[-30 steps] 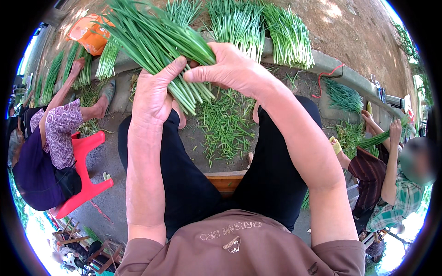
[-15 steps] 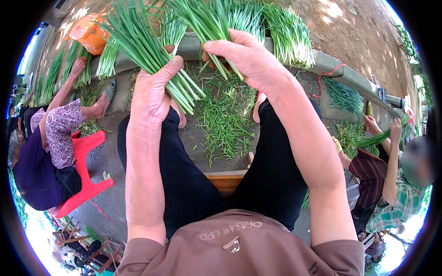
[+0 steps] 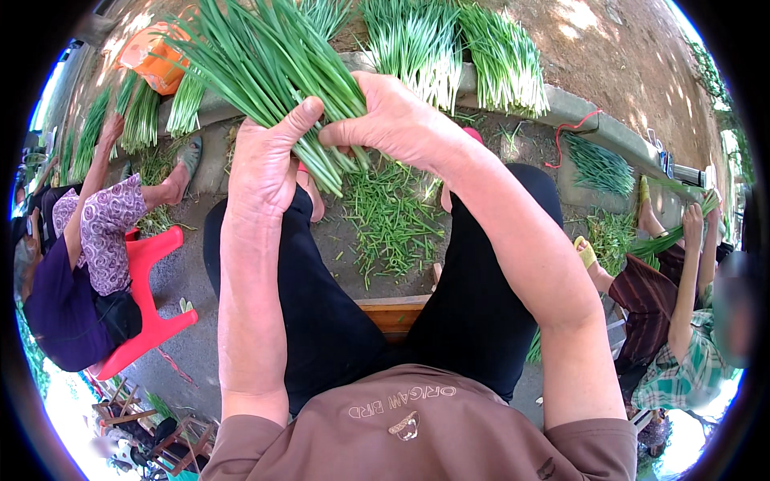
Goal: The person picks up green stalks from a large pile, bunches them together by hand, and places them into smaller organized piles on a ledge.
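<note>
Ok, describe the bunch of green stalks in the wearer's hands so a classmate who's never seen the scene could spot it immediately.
Follow the curb across the upper picture to the wearer's left hand and right hand, side by side. They hold the bunch of green stalks aloft, slanting up-left, unlike nearby bundles resting along the curb.

On my feed, an orange container [image 3: 156,60] sits at the upper left. Below it, at the left edge, I see a person in purple [image 3: 60,309] beside a red plastic stool [image 3: 148,264]. Toward the upper right, a red cord [image 3: 577,125] lies by a concrete curb [image 3: 573,106]; at the right edge I make out a person in a green checked shirt [image 3: 678,365].
</note>
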`<action>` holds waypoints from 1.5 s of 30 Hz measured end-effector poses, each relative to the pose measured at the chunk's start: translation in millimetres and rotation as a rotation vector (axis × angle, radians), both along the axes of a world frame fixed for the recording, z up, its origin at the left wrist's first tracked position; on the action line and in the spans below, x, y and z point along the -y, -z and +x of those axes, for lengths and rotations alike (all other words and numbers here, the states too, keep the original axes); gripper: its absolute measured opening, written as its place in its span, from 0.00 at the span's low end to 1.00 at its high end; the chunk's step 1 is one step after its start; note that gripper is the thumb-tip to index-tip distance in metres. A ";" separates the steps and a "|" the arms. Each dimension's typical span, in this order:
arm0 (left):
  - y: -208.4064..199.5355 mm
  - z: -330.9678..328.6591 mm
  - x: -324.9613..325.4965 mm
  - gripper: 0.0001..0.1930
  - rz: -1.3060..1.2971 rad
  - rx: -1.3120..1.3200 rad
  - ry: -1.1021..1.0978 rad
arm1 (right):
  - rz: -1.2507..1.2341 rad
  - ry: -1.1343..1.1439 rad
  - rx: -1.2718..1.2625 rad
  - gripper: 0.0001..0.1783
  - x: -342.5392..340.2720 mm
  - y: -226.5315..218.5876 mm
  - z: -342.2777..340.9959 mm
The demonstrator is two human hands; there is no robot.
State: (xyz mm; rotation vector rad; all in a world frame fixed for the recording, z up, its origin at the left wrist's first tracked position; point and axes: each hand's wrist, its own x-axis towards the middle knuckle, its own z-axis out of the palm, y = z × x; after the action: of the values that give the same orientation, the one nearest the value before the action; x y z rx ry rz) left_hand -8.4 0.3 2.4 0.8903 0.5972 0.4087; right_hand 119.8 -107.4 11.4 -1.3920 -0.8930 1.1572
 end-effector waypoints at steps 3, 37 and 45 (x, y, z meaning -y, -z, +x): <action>0.9 3.4 -1.0 0.16 0.011 0.017 -0.063 | -0.105 0.042 -0.034 0.11 2.1 -5.8 5.4; 5.0 -4.8 -6.1 0.19 0.072 -0.077 -0.104 | 0.070 0.203 -0.374 0.08 2.4 4.6 6.3; 10.5 -2.0 -3.4 0.16 -0.057 0.033 -0.209 | 0.031 0.137 -0.052 0.20 0.9 -2.6 -6.9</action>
State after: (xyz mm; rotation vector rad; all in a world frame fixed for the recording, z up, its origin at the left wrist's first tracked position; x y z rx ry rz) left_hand -10.4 3.7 -8.2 0.7676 0.6710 0.5909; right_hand 113.0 -108.3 14.1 -1.3700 -0.7641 1.0666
